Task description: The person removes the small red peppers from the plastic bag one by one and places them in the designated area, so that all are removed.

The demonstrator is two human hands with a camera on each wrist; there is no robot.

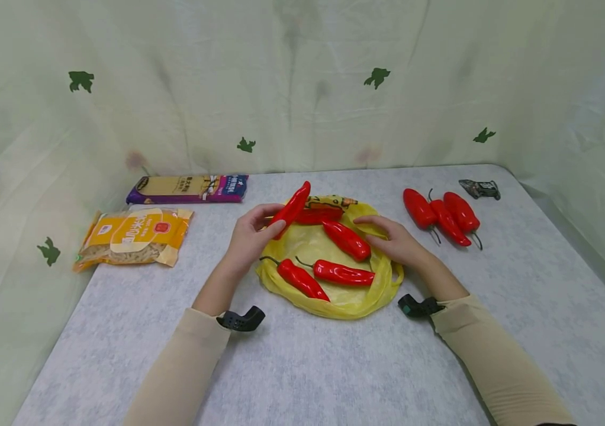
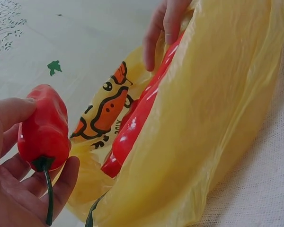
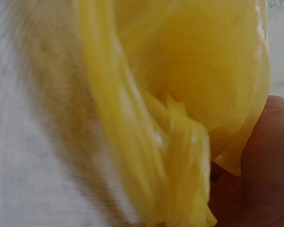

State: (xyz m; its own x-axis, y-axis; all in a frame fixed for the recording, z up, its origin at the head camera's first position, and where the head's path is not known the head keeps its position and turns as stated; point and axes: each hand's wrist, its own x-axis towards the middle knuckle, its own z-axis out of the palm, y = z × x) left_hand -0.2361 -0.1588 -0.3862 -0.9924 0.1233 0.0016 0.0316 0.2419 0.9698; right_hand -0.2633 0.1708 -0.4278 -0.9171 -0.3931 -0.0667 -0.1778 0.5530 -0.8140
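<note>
Table (image 1: 334, 367) — yellow bag (image 3: 227, 71) partly hides right hand (image 3: 270, 165); left hand (image 1: 251, 238) holds pepper (image 1: 294, 207).

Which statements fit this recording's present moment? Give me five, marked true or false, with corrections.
1. The left hand holds a glossy, elongated red pepper. True.
2. The right hand is far from the crumpled yellow plastic bag. False: it is at the bag's rim.
3. Three shiny red peppers lie right of the bag. True.
4. The orange, partly clear plastic packet stands inside the bag. False: it lies outside, to the left.
5. The flat purple-and-beige package lies beyond the packet, from the person's side. True.
</note>
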